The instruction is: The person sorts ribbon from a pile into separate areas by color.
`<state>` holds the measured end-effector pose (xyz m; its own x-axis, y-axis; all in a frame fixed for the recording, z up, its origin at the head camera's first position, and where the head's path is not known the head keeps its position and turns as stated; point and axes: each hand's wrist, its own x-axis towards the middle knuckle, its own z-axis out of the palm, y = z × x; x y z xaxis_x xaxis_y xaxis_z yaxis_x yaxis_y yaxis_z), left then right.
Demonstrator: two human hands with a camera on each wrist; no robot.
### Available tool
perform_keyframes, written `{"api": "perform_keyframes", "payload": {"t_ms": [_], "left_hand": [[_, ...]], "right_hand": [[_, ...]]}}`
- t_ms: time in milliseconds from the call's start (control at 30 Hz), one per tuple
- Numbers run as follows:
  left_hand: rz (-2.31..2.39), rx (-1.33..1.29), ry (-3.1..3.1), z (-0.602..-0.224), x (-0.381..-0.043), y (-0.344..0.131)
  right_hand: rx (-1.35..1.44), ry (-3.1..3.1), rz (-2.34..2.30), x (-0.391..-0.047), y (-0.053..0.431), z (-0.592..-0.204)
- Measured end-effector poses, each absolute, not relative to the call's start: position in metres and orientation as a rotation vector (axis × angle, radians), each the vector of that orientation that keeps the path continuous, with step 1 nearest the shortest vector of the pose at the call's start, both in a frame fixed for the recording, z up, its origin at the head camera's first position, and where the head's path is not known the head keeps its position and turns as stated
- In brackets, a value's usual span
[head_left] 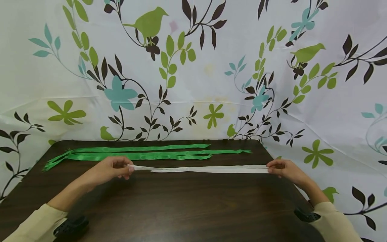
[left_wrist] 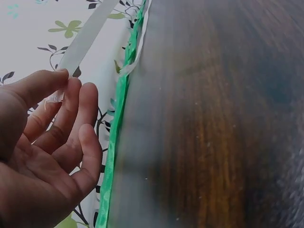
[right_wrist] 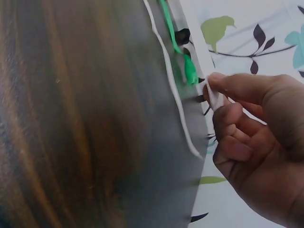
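A white ribbon [head_left: 217, 169] stretches from one hand to the other above the dark table. My left hand [head_left: 116, 167] pinches one end between thumb and fingers; the ribbon's tip [left_wrist: 56, 97] pokes out below the thumb in the left wrist view. At the other end, my right hand [head_left: 281, 169] pinches the ribbon between thumb and forefinger. A second white strand [right_wrist: 173, 85] lies on the tabletop just under the taut one, its loose end near the right hand. Behind both, several green ribbons [head_left: 142, 155] lie lengthwise, with frayed ends at the left and a knot at the right.
The dark wood-grain table [head_left: 169, 208] has rounded far corners. Right behind its far edge hangs a white cloth [head_left: 205, 77] printed with leaves, birds and flowers. Dark wrist cameras [head_left: 71, 226] sit at both sleeves.
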<state>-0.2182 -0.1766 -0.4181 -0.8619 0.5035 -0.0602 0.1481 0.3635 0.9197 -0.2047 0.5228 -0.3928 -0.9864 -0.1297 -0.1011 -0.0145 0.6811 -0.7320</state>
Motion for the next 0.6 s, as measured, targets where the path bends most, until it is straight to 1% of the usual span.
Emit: {"api": "perform_keyframes", "payload": {"t_ms": [267, 600], "left_hand": [[1.464, 0.524, 2.364, -0.427, -0.22, -0.176], [1.444, 0.541, 2.382, -0.434, -0.218, -0.165]], "right_hand": [[0.039, 2.857, -1.187, -0.214, 0.529, -0.406], [0.061, 2.928, -1.184, -0.224, 0.539, -0.416]]}}
